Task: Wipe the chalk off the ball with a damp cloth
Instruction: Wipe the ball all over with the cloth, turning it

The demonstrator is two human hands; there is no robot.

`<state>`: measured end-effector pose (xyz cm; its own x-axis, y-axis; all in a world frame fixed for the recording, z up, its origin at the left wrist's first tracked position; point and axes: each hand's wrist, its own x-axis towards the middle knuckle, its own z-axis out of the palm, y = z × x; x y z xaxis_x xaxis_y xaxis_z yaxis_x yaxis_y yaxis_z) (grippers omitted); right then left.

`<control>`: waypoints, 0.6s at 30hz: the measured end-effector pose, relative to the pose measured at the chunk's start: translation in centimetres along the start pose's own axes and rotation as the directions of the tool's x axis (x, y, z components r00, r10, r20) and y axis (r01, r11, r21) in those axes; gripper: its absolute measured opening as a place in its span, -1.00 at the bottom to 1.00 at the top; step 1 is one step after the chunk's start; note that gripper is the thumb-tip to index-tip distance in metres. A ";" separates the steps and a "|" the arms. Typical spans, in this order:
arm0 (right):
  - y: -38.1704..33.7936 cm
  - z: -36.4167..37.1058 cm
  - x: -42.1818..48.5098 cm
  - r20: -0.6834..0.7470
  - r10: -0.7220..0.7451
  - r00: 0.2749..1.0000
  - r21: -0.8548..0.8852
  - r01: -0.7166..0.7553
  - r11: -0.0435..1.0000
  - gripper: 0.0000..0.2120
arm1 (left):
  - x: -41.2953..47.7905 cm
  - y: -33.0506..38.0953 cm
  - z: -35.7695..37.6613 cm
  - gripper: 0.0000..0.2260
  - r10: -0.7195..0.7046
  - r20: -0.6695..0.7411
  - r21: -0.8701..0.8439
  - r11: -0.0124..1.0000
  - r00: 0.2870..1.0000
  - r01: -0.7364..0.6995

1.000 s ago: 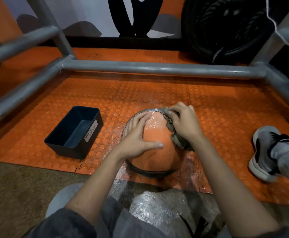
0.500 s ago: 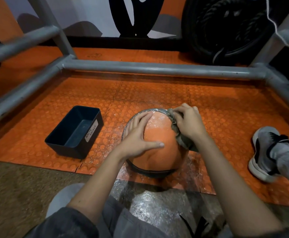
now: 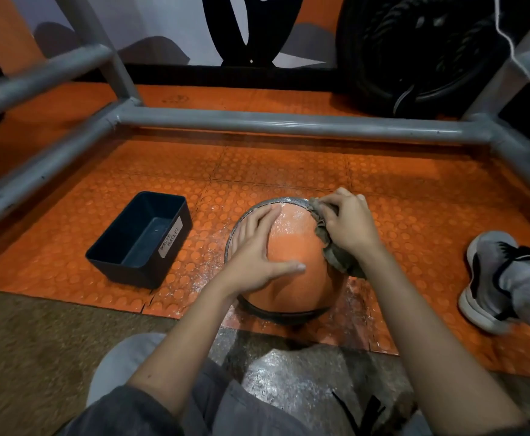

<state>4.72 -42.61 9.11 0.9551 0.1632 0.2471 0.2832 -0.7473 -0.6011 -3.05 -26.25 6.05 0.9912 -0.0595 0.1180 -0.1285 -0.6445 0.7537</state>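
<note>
An orange ball [image 3: 292, 247] with a dark band round it sits on the orange studded floor mat, white chalk still dusting its far top. My left hand [image 3: 257, 253] lies flat on the ball's left side, fingers spread, thumb pointing right. My right hand [image 3: 348, 225] grips a bunched grey-brown cloth [image 3: 333, 250] and presses it against the ball's upper right edge. The cloth hangs down the ball's right side.
A dark blue bin [image 3: 141, 237] labelled waste basket stands left of the ball. Grey metal frame bars [image 3: 289, 124] cross behind and at both sides. A grey shoe [image 3: 490, 275] rests at the right. Chalk dust speckles the mat [image 3: 289, 171] around the ball.
My right hand slid the cloth from the ball's top toward its far right edge. The left hand has hardly moved.
</note>
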 end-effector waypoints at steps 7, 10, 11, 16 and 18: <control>-0.1 0.3 -5.4 -0.138 -0.125 0.982 -0.013 0.124 0.992 -0.82 | 0.6 0.2 -0.2 -0.08 -0.019 -0.004 0.027 0.999 1.000 0.019; 0.0 0.2 -3.9 -0.090 -0.088 0.992 0.005 0.089 0.996 -0.79 | 0.3 0.2 -0.5 -0.06 -0.021 0.014 0.021 1.000 1.000 0.021; 0.0 0.2 -2.8 -0.069 -0.061 0.996 0.002 0.061 0.998 -0.78 | 0.2 0.1 -0.5 -0.06 -0.022 0.017 0.012 1.000 1.000 0.022; -0.2 0.1 -0.5 -0.006 -0.006 1.000 -0.058 0.006 0.998 -0.76 | 0.2 0.2 -0.3 -0.10 -0.026 0.004 -0.006 1.000 1.000 0.026; -0.3 0.4 -2.8 -0.094 -0.061 0.994 -0.034 0.058 0.998 -0.79 | 0.3 0.1 -0.2 -0.12 -0.029 -0.012 -0.008 1.000 1.000 0.029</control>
<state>2.02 -42.53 8.32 0.9238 0.1471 0.3536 0.3349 -0.7582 -0.5594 -2.77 -26.20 6.31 0.9941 -0.0321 0.1037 -0.1001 -0.6397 0.7621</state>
